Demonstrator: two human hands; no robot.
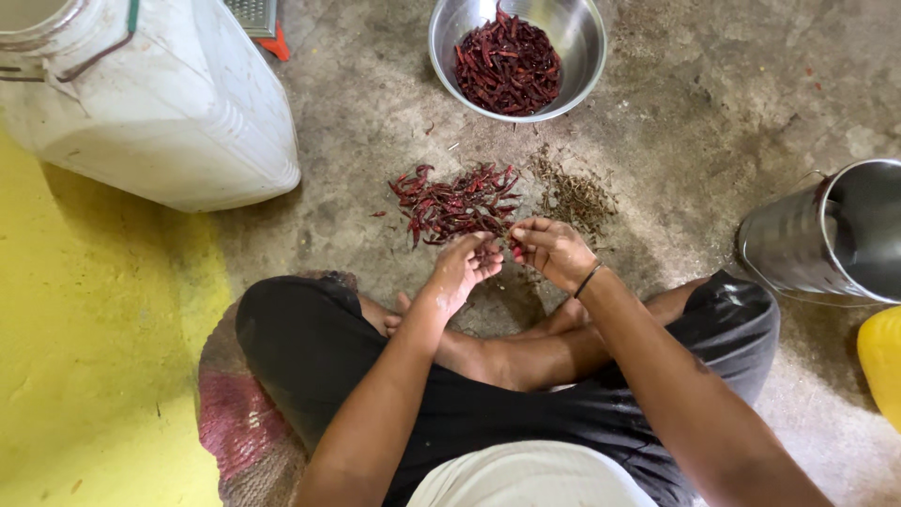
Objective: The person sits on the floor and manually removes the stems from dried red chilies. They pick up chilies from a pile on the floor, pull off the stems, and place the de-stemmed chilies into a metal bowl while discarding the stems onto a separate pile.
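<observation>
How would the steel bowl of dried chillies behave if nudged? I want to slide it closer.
The steel bowl would probably slide easily on the floor. Its rounded base may rock. The dried chillies look light, adding little weight.

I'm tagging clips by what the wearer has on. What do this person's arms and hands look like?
Both arms are bare to above the elbow, with no sleeves in view. The left hand wears nothing: no glove, ring or band visible. The right hand is also ungloved, with a thin dark bangle around its wrist.
</observation>
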